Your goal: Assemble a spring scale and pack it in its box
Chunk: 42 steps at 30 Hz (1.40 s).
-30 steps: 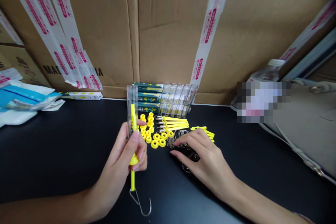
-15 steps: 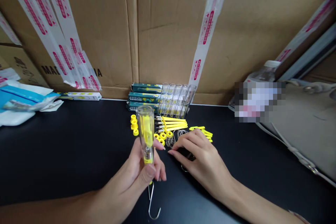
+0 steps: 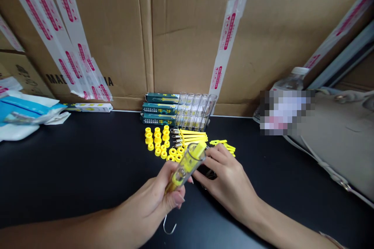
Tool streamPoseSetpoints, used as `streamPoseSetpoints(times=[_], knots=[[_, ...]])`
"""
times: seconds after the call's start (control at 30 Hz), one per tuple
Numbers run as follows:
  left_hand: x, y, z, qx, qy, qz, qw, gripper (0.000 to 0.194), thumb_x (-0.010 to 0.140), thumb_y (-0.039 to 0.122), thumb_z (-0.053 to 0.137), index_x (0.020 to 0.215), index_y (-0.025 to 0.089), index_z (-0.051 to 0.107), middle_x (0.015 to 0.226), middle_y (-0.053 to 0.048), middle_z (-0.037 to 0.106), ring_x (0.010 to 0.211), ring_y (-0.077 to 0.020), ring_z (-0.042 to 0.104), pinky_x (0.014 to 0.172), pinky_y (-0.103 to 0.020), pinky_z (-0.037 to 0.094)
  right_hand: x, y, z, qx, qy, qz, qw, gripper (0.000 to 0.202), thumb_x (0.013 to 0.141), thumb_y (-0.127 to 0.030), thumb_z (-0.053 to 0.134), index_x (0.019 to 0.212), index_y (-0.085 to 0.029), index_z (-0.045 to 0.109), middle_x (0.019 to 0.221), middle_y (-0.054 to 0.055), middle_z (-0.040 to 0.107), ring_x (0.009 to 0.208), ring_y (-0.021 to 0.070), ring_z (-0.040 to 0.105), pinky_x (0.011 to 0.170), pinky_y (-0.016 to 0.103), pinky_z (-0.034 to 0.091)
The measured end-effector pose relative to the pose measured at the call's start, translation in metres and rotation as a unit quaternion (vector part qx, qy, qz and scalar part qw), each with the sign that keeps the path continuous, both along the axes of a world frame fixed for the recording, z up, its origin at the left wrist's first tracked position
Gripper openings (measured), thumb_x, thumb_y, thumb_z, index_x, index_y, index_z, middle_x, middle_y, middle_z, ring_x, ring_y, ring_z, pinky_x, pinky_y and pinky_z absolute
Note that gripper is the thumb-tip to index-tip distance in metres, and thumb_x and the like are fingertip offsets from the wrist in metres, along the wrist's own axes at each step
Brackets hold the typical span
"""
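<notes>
My left hand [image 3: 163, 190] is closed round a clear tube [image 3: 189, 161] with yellow and metal parts inside; the tube leans to the upper right. A metal hook [image 3: 168, 227] hangs below that hand. My right hand [image 3: 224, 167] rests low over the table beside the metal hooks, its fingertips partly hidden behind the tube, so what they hold is unclear. Several yellow caps [image 3: 157, 138] stand in rows beyond my left hand. Yellow rods with springs [image 3: 191, 138] lie next to them, and small yellow strips [image 3: 224, 144] lie behind my right hand.
Green boxes [image 3: 159, 109] and upright clear tubes [image 3: 195, 111] stand against a large cardboard box [image 3: 187, 39]. On the right are a plastic bottle [image 3: 292, 79] and a grey bag [image 3: 339, 136]. Blue and white packets [image 3: 29, 109] and a slim box [image 3: 92, 107] lie left.
The tube in my left hand has tipped from upright towards the right, uncovering more yellow caps behind it. The hook below has shifted slightly up and left. My right hand has barely moved.
</notes>
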State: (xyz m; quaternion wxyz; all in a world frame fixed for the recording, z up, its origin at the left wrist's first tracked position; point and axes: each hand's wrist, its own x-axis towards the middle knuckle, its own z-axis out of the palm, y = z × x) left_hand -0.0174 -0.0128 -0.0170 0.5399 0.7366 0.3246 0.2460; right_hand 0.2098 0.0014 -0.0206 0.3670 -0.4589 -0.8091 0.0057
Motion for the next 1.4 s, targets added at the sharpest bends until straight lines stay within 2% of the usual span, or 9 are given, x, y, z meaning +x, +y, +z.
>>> streamPoseSetpoints(times=[0.23,0.4,0.47,0.57,0.73,0.93,1.13,1.4], knots=[[0.006,0.004,-0.003,-0.08,-0.143,0.055,0.985,0.035,0.103,0.056,0.039,0.122,0.026,0.041,0.078,0.004,0.043,0.07,-0.0151,0.039,0.07,-0.032,0.035,0.0,-0.003,0.0,0.001,0.04,0.003,0.999,0.006,0.088,-0.014,0.069,0.087,-0.017,0.065,0.081,0.004,0.068,0.077,0.0225,0.062,0.069,0.036,0.05],[0.006,0.006,-0.004,-0.09,-0.172,0.053,0.979,0.031,0.104,0.052,0.041,0.122,0.027,0.042,0.079,0.004,0.045,0.07,-0.0142,0.041,0.071,-0.032,0.035,0.001,-0.007,0.004,0.013,0.083,0.026,0.996,0.013,0.091,-0.01,0.063,0.085,-0.019,0.057,0.086,0.002,0.07,0.077,0.015,0.068,0.072,0.026,0.055],[0.006,0.005,-0.003,-0.085,-0.18,0.051,0.979,0.03,0.105,0.05,0.042,0.123,0.027,0.043,0.079,0.004,0.046,0.071,-0.0141,0.042,0.072,-0.032,0.036,0.0,-0.009,0.006,0.011,0.079,0.042,0.996,0.011,0.092,-0.009,0.061,0.097,-0.02,0.061,0.088,0.001,0.07,0.077,0.0138,0.068,0.073,0.025,0.056],[0.006,0.004,-0.002,-0.083,-0.198,0.052,0.975,0.028,0.104,0.049,0.043,0.122,0.027,0.045,0.079,0.004,0.045,0.07,-0.0138,0.042,0.072,-0.032,0.037,0.0,-0.01,0.006,0.008,0.024,0.079,0.997,0.028,0.096,-0.007,0.052,0.118,-0.02,0.065,0.098,0.006,0.067,0.084,0.0161,0.067,0.075,0.027,0.057],[0.007,0.005,-0.003,-0.103,-0.185,0.064,0.975,0.03,0.104,0.05,0.044,0.123,0.028,0.046,0.08,0.004,0.044,0.07,-0.0138,0.038,0.069,-0.03,0.035,-0.002,-0.004,0.004,0.037,-0.061,0.112,0.991,0.027,0.098,-0.006,0.048,0.118,-0.009,0.066,0.103,0.015,0.066,0.088,0.0225,0.067,0.075,0.033,0.06],[0.008,0.007,-0.003,-0.114,-0.175,0.081,0.974,0.04,0.099,0.058,0.049,0.123,0.026,0.045,0.076,0.004,0.044,0.068,-0.0134,0.039,0.067,-0.029,0.034,-0.008,0.001,0.006,0.036,-0.094,0.13,0.986,0.023,0.1,-0.008,0.048,0.113,-0.004,0.066,0.097,0.016,0.068,0.082,0.0252,0.066,0.069,0.037,0.06],[0.008,0.006,-0.003,-0.123,-0.176,0.074,0.974,0.039,0.099,0.058,0.049,0.122,0.026,0.045,0.077,0.004,0.043,0.069,-0.0135,0.039,0.07,-0.03,0.035,-0.01,-0.001,0.005,0.011,-0.111,0.128,0.985,0.021,0.102,-0.009,0.046,0.098,-0.008,0.067,0.088,0.013,0.066,0.076,0.0247,0.064,0.064,0.037,0.058],[0.011,0.004,0.004,-0.118,-0.161,0.075,0.977,0.042,0.099,0.061,0.046,0.12,0.024,0.047,0.076,0.004,0.043,0.069,-0.0143,0.038,0.071,-0.031,0.034,-0.003,-0.008,0.008,-0.039,-0.084,0.113,0.989,0.023,0.104,-0.011,0.039,0.108,-0.013,0.062,0.095,0.01,0.068,0.082,0.0225,0.065,0.072,0.037,0.058]])
